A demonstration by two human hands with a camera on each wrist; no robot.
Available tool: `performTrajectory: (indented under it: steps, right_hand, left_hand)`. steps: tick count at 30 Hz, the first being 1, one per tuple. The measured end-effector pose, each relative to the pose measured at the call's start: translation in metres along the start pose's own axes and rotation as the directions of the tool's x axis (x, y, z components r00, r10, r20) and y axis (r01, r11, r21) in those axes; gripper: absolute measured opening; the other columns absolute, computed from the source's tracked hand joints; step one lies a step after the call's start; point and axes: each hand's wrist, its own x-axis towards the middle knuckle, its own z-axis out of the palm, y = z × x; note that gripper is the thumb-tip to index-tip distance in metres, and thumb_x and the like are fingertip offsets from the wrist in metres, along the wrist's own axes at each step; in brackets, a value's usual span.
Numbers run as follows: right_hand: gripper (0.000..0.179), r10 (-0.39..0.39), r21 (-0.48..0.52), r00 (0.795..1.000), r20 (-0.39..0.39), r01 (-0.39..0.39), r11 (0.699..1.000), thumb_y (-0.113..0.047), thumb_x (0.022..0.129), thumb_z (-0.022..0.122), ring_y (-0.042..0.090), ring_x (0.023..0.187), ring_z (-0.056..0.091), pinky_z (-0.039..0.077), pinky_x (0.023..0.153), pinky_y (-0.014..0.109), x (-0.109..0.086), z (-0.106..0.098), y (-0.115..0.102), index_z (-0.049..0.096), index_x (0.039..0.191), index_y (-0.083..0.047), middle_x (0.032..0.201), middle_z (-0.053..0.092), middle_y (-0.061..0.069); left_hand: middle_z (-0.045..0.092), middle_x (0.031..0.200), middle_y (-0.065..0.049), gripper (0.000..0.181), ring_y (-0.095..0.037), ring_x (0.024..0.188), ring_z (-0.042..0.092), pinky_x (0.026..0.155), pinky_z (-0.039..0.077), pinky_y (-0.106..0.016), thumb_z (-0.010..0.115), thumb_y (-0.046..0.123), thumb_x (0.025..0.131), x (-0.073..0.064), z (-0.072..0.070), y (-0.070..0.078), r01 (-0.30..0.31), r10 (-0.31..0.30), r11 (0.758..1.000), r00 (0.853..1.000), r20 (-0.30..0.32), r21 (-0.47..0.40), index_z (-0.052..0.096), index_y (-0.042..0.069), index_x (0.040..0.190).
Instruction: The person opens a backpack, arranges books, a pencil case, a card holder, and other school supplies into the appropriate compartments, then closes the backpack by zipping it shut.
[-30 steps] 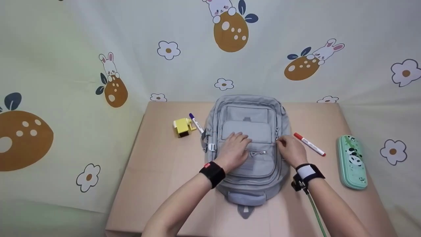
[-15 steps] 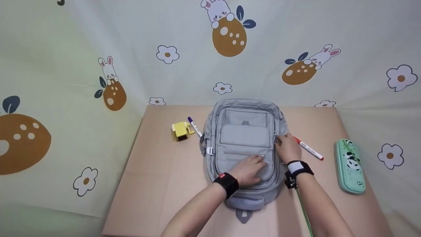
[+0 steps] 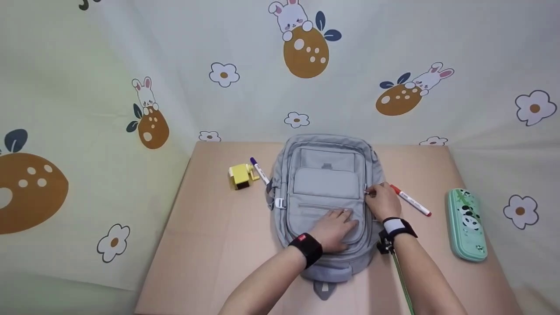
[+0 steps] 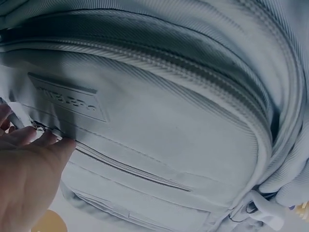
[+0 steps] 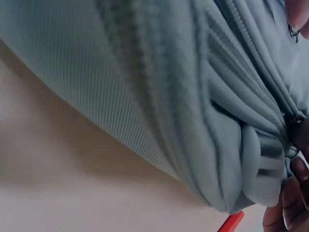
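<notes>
Bag (image 3: pixel 326 183) on desk (image 3: pixel 210 218), zip (image 4: pixel 159 62) seemingly partway open.
Toy (image 3: pixel 240 176) and blue pen (image 3: pixel 260 171) lie outside; left hand (image 3: pixel 334 229) rests spread on bag; right hand (image 3: pixel 384 200) pinches zip at bag's right side, some run seemingly to go; red pen (image 3: pixel 412 201), case (image 3: pixel 467 225) outside.

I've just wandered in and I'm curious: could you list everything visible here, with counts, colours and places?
Rounded fabric backpack: one, grey, lying mid-table.
Plastic buckles: at least two, pale, backpack's sides.
Small boxy cranked object: one, yellow, left of backpack.
Purple-capped slim marker: one, white and purple, backpack's left edge.
Red-ended slim marker: one, white and red, right of backpack.
Oblong panda-print case: one, mint green, far right.
Smooth-topped table: one, tan, underneath.
Rabbit-and-flower backdrop: count unclear, pale, behind and both sides.
Wristbands: two, black, one per wrist.
Slim cable: one, green, below right wristband.
Left hand: one, bare, on backpack's front.
Right hand: one, bare, pinching backpack's right-side zip.
</notes>
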Motion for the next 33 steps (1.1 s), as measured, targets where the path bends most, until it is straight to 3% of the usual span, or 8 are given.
performTrajectory:
  steps: [3, 6, 10, 17, 23, 27, 33]
  right_hand:
    - [0.019, 0.004, 0.025, 1.000, 0.013, -0.005, 1.000, -0.016, 0.091, 0.070, 0.035, 0.091, 0.062, 0.049, 0.077, 0.050, -0.001, -0.004, 0.002, 0.075, 0.103, -0.002, 0.102, 0.062, 0.016]
    - [0.020, 0.000, 0.067, 1.000, 0.022, -0.001, 0.998, -0.018, 0.092, 0.073, 0.033, 0.090, 0.064, 0.050, 0.078, 0.049, -0.001, -0.009, 0.005, 0.076, 0.104, -0.003, 0.103, 0.066, 0.015]
    - [0.017, -0.029, 0.099, 1.000, 0.007, 0.029, 0.995, -0.018, 0.091, 0.075, 0.031, 0.087, 0.067, 0.051, 0.075, 0.047, -0.004, -0.013, 0.010, 0.077, 0.100, -0.004, 0.099, 0.071, 0.013]
    - [0.008, -0.111, 0.076, 0.994, -0.016, 0.111, 0.991, -0.011, 0.086, 0.080, 0.027, 0.074, 0.064, 0.049, 0.066, 0.042, -0.014, -0.020, 0.015, 0.075, 0.086, -0.006, 0.086, 0.071, 0.009]
    - [0.009, -0.144, 0.041, 0.987, 0.066, 0.141, 0.989, -0.009, 0.084, 0.081, 0.022, 0.072, 0.061, 0.048, 0.064, 0.039, -0.032, -0.025, 0.020, 0.072, 0.084, -0.008, 0.084, 0.067, 0.005]
    - [0.011, -0.183, 0.037, 0.978, 0.101, 0.180, 0.983, -0.009, 0.083, 0.082, 0.021, 0.077, 0.060, 0.048, 0.066, 0.038, -0.042, -0.028, 0.021, 0.071, 0.080, -0.010, 0.085, 0.065, 0.002]
    - [0.008, -0.230, 0.002, 0.970, 0.080, 0.231, 0.973, -0.007, 0.082, 0.083, 0.025, 0.086, 0.060, 0.049, 0.073, 0.043, -0.049, -0.029, 0.022, 0.075, 0.083, -0.010, 0.090, 0.066, 0.002]
  left_hand:
    - [0.037, 0.162, -0.010, 0.067, -0.028, 0.147, 0.035, 0.119, 0.030, -0.040, 0.076, 0.048, 0.089, 0.000, 0.000, 0.001, 0.009, -0.009, 1.000, 1.000, -0.004, -0.003, 0.056, 0.020, 0.146]
    - [0.041, 0.159, -0.013, 0.046, -0.031, 0.145, 0.039, 0.118, 0.032, -0.043, 0.076, 0.042, 0.088, -0.001, -0.002, -0.001, -0.002, 0.002, 1.000, 0.999, -0.033, -0.019, 0.065, 0.019, 0.126]
    - [0.045, 0.155, -0.016, 0.025, -0.035, 0.142, 0.042, 0.116, 0.034, -0.046, 0.076, 0.035, 0.088, -0.002, -0.003, -0.003, -0.021, 0.018, 0.999, 0.998, -0.067, -0.039, 0.064, 0.018, 0.103]
    - [0.045, 0.155, -0.016, 0.021, -0.035, 0.142, 0.043, 0.116, 0.034, -0.047, 0.071, 0.031, 0.091, -0.001, -0.003, -0.002, -0.027, 0.022, 0.997, 0.997, -0.070, -0.078, 0.060, 0.016, 0.100]
    - [0.047, 0.154, -0.015, 0.021, -0.033, 0.142, 0.043, 0.116, 0.035, -0.046, 0.070, 0.029, 0.091, -0.002, -0.002, -0.004, -0.040, 0.030, 0.991, 0.997, -0.076, -0.130, 0.054, 0.016, 0.094]
    - [0.047, 0.154, -0.016, 0.021, -0.034, 0.142, 0.043, 0.117, 0.034, -0.046, 0.070, 0.027, 0.091, -0.002, -0.004, -0.006, -0.038, 0.028, 0.987, 0.997, -0.067, -0.156, 0.052, 0.015, 0.093]
    - [0.047, 0.154, -0.016, 0.021, -0.034, 0.143, 0.042, 0.117, 0.033, -0.046, 0.071, 0.025, 0.088, 0.000, -0.003, -0.007, -0.033, 0.021, 0.980, 0.998, -0.066, -0.196, 0.053, 0.014, 0.090]
